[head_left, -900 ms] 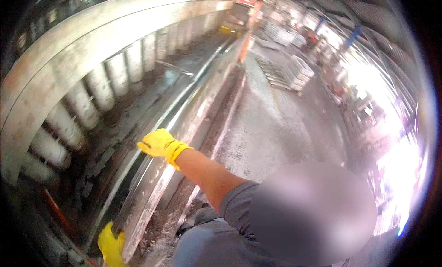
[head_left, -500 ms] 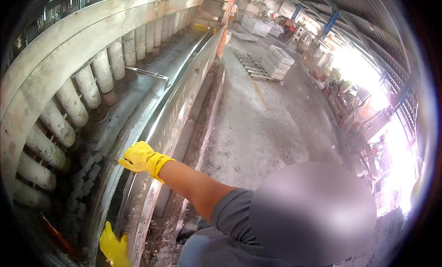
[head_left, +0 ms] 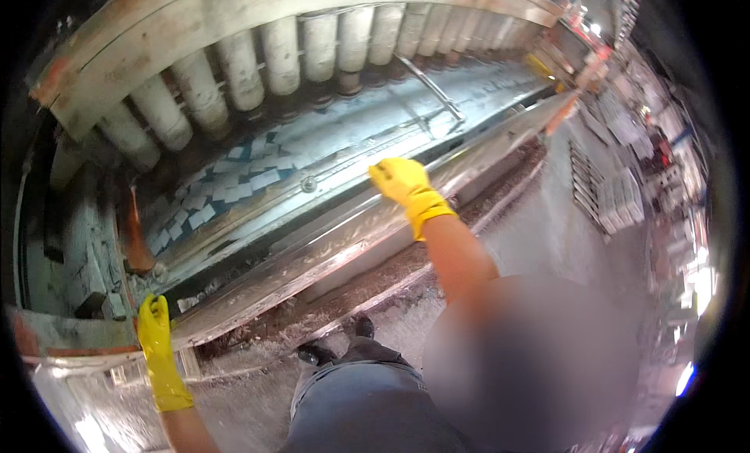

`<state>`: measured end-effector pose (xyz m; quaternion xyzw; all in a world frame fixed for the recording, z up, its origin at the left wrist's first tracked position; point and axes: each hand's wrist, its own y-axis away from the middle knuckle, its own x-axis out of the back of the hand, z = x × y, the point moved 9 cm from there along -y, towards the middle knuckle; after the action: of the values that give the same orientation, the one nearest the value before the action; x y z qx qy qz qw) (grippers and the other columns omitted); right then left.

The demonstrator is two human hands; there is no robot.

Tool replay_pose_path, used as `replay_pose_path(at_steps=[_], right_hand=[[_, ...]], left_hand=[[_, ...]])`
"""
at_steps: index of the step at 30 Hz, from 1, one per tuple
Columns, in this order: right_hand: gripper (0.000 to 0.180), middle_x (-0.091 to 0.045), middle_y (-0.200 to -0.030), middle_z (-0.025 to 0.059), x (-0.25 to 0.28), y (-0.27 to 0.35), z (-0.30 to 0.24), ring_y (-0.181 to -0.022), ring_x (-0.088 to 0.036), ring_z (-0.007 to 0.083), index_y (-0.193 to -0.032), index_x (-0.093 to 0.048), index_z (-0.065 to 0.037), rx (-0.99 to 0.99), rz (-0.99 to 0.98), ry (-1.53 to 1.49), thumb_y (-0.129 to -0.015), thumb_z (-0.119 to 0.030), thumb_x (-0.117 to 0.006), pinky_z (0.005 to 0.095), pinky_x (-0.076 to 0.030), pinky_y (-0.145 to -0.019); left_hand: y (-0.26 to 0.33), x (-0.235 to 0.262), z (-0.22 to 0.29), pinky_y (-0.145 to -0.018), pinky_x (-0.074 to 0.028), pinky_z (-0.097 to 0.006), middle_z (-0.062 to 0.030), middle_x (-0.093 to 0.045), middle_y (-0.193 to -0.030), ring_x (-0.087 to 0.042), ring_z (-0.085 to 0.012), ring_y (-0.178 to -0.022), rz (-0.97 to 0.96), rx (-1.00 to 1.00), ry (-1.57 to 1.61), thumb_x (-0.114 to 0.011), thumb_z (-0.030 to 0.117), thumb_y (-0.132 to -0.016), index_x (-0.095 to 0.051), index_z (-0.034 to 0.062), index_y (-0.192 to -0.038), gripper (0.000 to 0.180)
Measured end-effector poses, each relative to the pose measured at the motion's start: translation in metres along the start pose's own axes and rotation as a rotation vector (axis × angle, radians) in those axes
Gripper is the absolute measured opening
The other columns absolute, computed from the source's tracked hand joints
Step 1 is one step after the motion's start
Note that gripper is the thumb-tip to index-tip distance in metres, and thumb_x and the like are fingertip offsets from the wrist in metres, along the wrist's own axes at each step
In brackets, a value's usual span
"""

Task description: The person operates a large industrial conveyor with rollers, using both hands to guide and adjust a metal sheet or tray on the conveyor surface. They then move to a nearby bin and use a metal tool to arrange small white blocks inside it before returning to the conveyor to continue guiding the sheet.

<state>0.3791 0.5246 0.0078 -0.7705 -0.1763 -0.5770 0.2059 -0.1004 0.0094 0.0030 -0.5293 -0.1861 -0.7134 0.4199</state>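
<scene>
My right hand (head_left: 404, 183), in a yellow rubber glove, is closed in a fist above the near edge of a long metal trough. Whatever its fingers hold, if anything, is hidden. Close to it runs a pale metal rail (head_left: 344, 172) with a round fitting (head_left: 309, 184). My left hand (head_left: 155, 320), gloved the same way, is at the trough's near left corner, its fingers bent together around something small and dark that I cannot make out. Beyond the rail, several small pale square pieces (head_left: 234, 189) lie scattered on the wet bed of the machine.
A row of thick pale cylinders (head_left: 281, 58) hangs under a heavy beam (head_left: 195, 16). A metal bar (head_left: 431, 88) juts over the bed. An orange-brown part (head_left: 137, 238) stands at the left end. On the right floor are a pallet (head_left: 583, 183) and stacked blocks (head_left: 621, 203).
My view has swung round toward the machine, showing its left end and my feet. The left hand now shows fully at the corner, its fingers more bent together; the right remains closed over the trough edge.
</scene>
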Motion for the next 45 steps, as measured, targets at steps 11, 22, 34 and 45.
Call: replay_pose_path(at_steps=[11, 22, 34, 45], right_hand=[[0.072, -0.076, -0.131, 0.0203, 0.000, -0.064, 0.144, -0.122, -0.072, 0.0385, -0.139, -0.072, -0.007, -0.334, -0.014, -0.105, -0.105, -0.068, -0.055, 0.0465, -0.054, -0.106], [0.073, -0.077, -0.121, 0.0138, 0.009, -0.056, 0.128, -0.074, -0.078, 0.0303, -0.154, -0.057, -0.005, -0.376, 0.009, -0.159, -0.103, -0.056, -0.064, 0.0385, -0.066, -0.064], [0.079, -0.067, -0.145, 0.0224, 0.004, -0.054, 0.135, -0.099, -0.079, 0.0353, -0.162, -0.048, -0.004, -0.422, -0.009, -0.189, -0.101, -0.050, -0.068, 0.0392, -0.067, -0.066], [0.081, -0.069, -0.144, 0.0247, 0.002, -0.063, 0.133, -0.097, -0.080, 0.0375, -0.162, -0.048, -0.002, -0.383, -0.028, -0.103, -0.100, -0.049, -0.071, 0.0404, -0.065, -0.062]], left_hand=[[-0.009, -0.023, -0.065, -0.097, -0.058, -0.048, -0.0169, -0.079, -0.126, -0.075, -0.0377, -0.116, 0.061, 0.435, -0.010, -0.074, 0.051, -0.099, -0.072, 0.0067, -0.136, 0.058], [-0.007, -0.006, -0.048, -0.102, -0.056, -0.047, -0.0178, -0.079, -0.125, -0.074, -0.0389, -0.120, 0.143, 0.423, -0.118, -0.070, 0.051, -0.100, -0.074, 0.0057, -0.132, 0.056], [-0.002, -0.003, -0.040, -0.097, -0.058, -0.049, -0.0187, -0.080, -0.120, -0.075, -0.0399, -0.116, 0.099, 0.500, -0.129, -0.071, 0.052, -0.098, -0.074, 0.0048, -0.129, 0.057], [-0.004, 0.002, -0.038, -0.097, -0.058, -0.049, -0.0171, -0.081, -0.118, -0.075, -0.0391, -0.112, 0.215, 0.398, -0.152, -0.069, 0.048, -0.098, -0.077, 0.0079, -0.125, 0.050]])
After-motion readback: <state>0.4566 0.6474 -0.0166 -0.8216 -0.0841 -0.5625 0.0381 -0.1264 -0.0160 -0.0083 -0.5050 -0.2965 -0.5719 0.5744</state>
